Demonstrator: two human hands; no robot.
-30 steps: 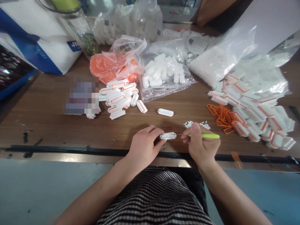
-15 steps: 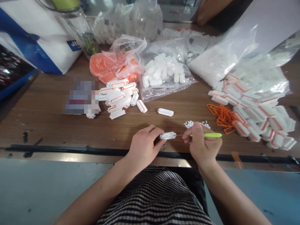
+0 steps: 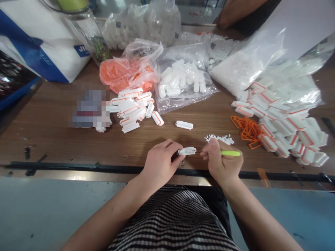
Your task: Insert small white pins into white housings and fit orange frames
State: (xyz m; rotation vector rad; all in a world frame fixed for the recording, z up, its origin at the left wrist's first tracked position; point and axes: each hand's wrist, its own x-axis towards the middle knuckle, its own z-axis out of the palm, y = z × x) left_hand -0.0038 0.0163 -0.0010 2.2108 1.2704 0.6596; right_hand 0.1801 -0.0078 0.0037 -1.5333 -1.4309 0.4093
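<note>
Between thumb and fingers, my left hand (image 3: 162, 158) pinches one end of a small white plastic housing (image 3: 187, 151) just above the table's front edge. My right hand (image 3: 223, 160) is closed like a pen grip around a thin metal pick with a yellow-green handle (image 3: 231, 153). The pick's tip reaches the right end of the housing; whether it touches inside is too small to tell. Behind my right hand lies a scatter of tiny white pieces (image 3: 222, 139). Another white housing (image 3: 184, 124) lies alone farther back.
White housings with orange trim (image 3: 131, 108) are heaped at left, and a larger heap (image 3: 285, 129) stands at right beside orange frames (image 3: 246, 129). Clear bags of white parts (image 3: 180, 76), an orange bag (image 3: 117, 71) and a bottle (image 3: 91, 35) line the back. A person's arm shows behind.
My right hand has shifted slightly left with the pick, and less of the handle sticks out behind it. My left hand and the housing stay nearly still.
</note>
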